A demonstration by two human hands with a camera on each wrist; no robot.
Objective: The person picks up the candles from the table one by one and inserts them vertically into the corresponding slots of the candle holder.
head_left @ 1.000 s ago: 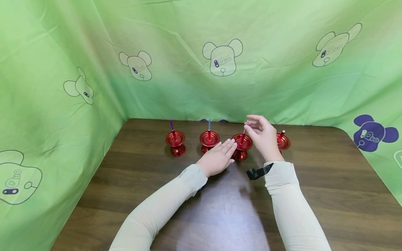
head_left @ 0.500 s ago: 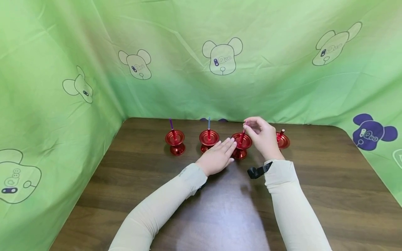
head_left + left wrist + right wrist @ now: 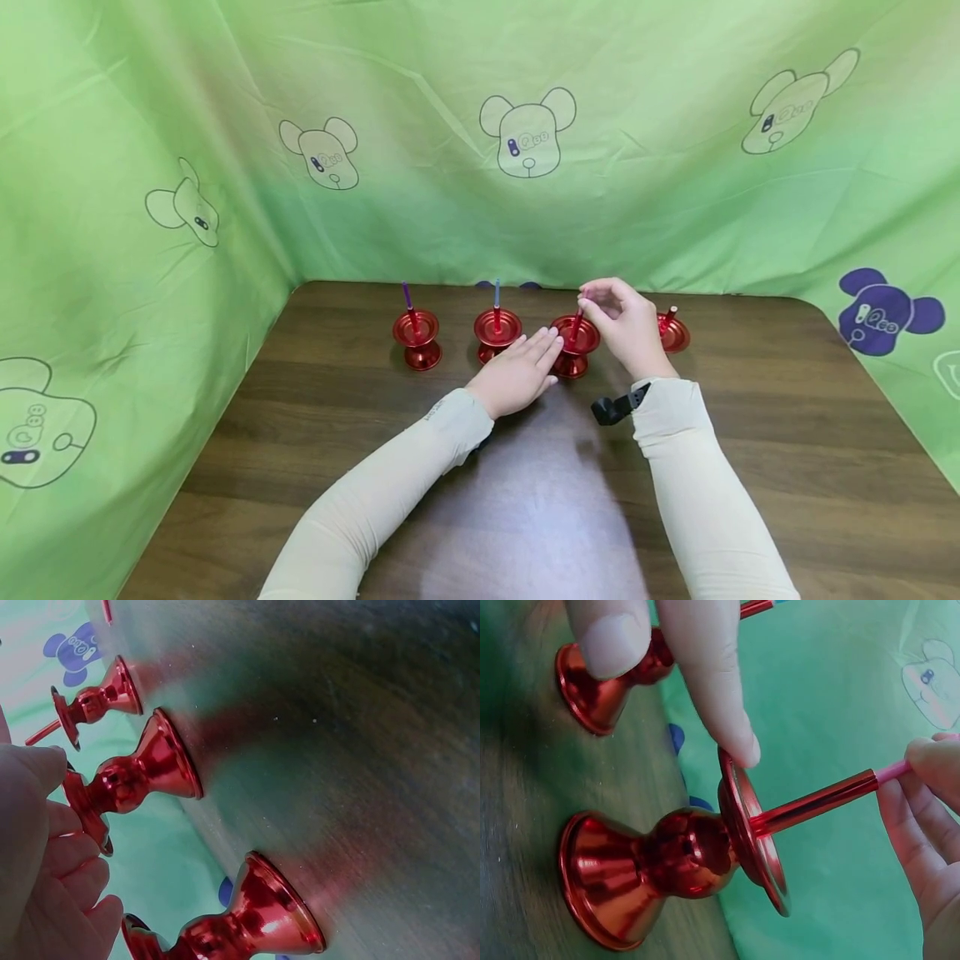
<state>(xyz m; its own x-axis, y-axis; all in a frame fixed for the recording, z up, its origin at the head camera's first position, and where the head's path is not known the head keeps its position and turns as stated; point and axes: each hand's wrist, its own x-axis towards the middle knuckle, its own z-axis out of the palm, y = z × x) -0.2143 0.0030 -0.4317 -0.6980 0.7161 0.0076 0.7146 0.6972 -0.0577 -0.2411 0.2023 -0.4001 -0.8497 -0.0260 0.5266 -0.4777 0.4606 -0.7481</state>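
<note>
A shiny red candle holder [image 3: 572, 365] with a wide dish and an upright tube stands third from the left. My left hand [image 3: 517, 375] reaches across to it with straight fingers, and in the right wrist view a fingertip touches the dish rim [image 3: 742, 825]. With thumb and fingers, my right hand [image 3: 630, 329] pinches a thin pink candle [image 3: 891, 772], whose lower end sits in the tube [image 3: 817, 804]. The candle's upper part is hidden by the fingers. In the left wrist view, the left hand [image 3: 60, 892] covers part of the holder's dish.
To the left stand matching holders with a purple candle [image 3: 407, 294] and a blue candle [image 3: 497, 293]. Another red holder [image 3: 675, 335], its tube showing, is at the right, partly behind the right hand. Green printed cloth [image 3: 420, 225] borders the wooden table [image 3: 315, 417].
The right hand's fingers have drawn closer together round the top of the pink candle. My left hand stays at the holder's dish, and the view has shifted slightly.
</note>
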